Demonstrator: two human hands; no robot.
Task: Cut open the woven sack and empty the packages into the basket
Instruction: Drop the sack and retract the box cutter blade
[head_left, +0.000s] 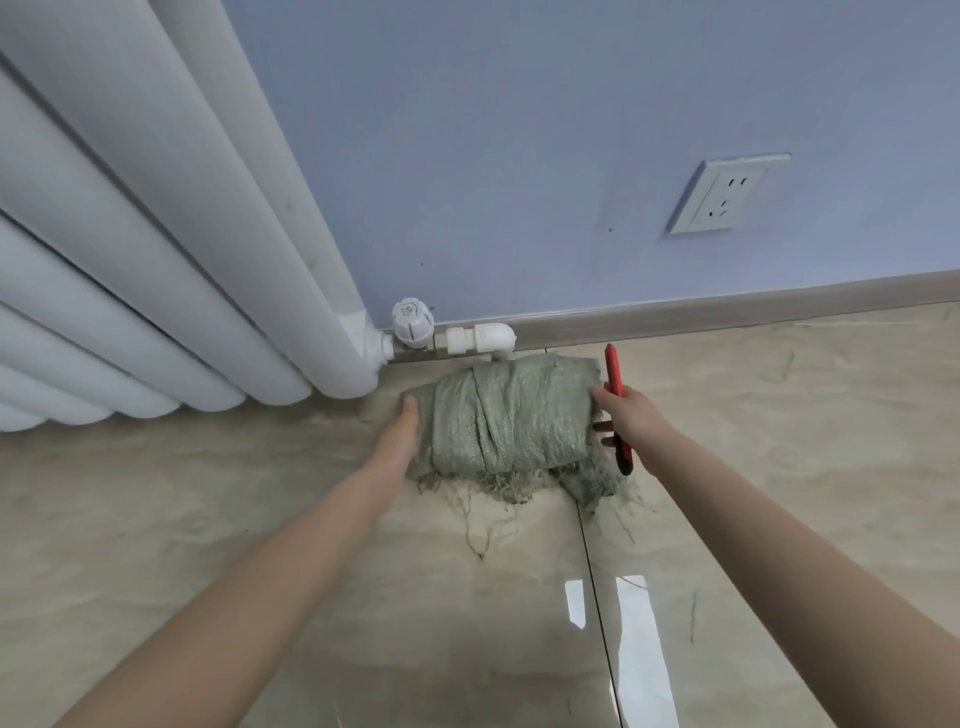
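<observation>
Green woven sack (504, 415) lay on the tiled floor (260, 519), close to the wall (519, 130), just in front of the skirting board (727, 309). The sack was bundled and wrapped over itself, bulging, with its mouth not visible. Frayed threads (483, 519) trailed from its near edge onto the floor.

Left hand (400, 441) was against the sack's left end. Its fingers were straight and pressed flat to the weave, so the grip was slack with nothing held.

Right hand (631, 421) was at the sack's right end. Its grip was closed around a red cutter (614, 379), fingers curled round the handle and thumb tip touching the sack's edge. The cutter stood roughly upright in the hand, top end pointing toward the wall and lower end below the palm. Could not tell whether a blade was out.

Both forearms were bare and reached in from the bottom of the view.

White radiator (130, 234) was at left. Its valve (412, 322) and white pipe elbow (493, 338) were just behind the sack's top edge. A wall socket (724, 195) was up right, well apart from the sack. Bright window reflections showed on the glossy tiles near the right forearm.
</observation>
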